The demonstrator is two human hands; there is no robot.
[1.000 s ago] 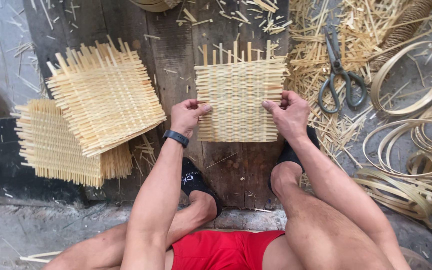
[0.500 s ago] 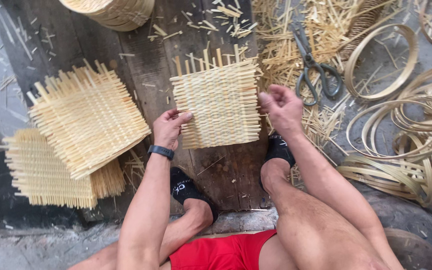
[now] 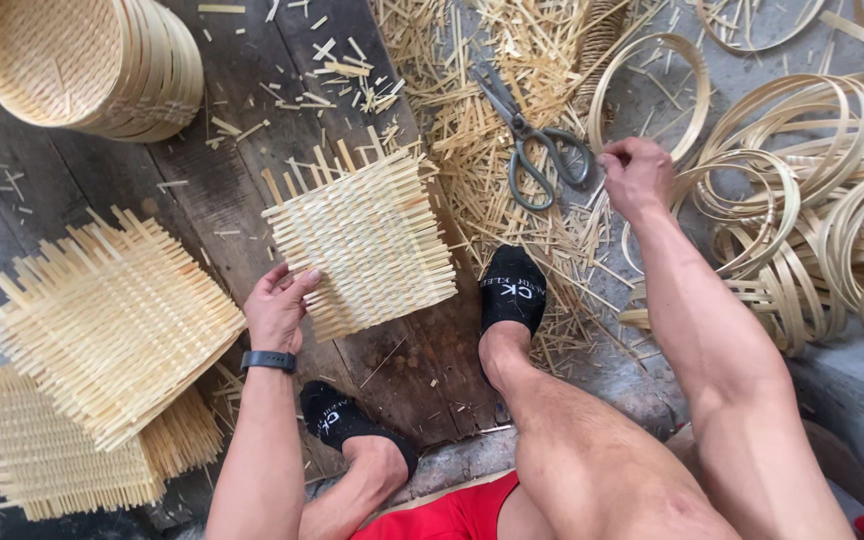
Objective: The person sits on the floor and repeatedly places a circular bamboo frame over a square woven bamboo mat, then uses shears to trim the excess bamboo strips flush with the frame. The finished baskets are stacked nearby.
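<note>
A square woven bamboo mat (image 3: 362, 240) lies tilted on the dark wooden board (image 3: 202, 180). My left hand (image 3: 279, 305), with a black band on the wrist, rests its fingertips on the mat's lower left edge. My right hand (image 3: 636, 176) is up at the right, fingers curled beside the handle of the grey metal scissors (image 3: 532, 140), which lie on loose bamboo strips. I cannot tell whether the fingers touch the handle. My black-socked feet (image 3: 512, 290) rest on the board below the mat.
Stacks of finished woven mats (image 3: 102, 320) sit at the left. Nested woven baskets (image 3: 82, 60) stand at the top left. Coiled bamboo hoops (image 3: 812, 200) crowd the right side. Bamboo offcuts (image 3: 472, 100) litter the middle.
My right hand has left the mat and moved right and up to the scissors. The mat has turned to a tilt, with my left hand still at its edge. The view shifted.
</note>
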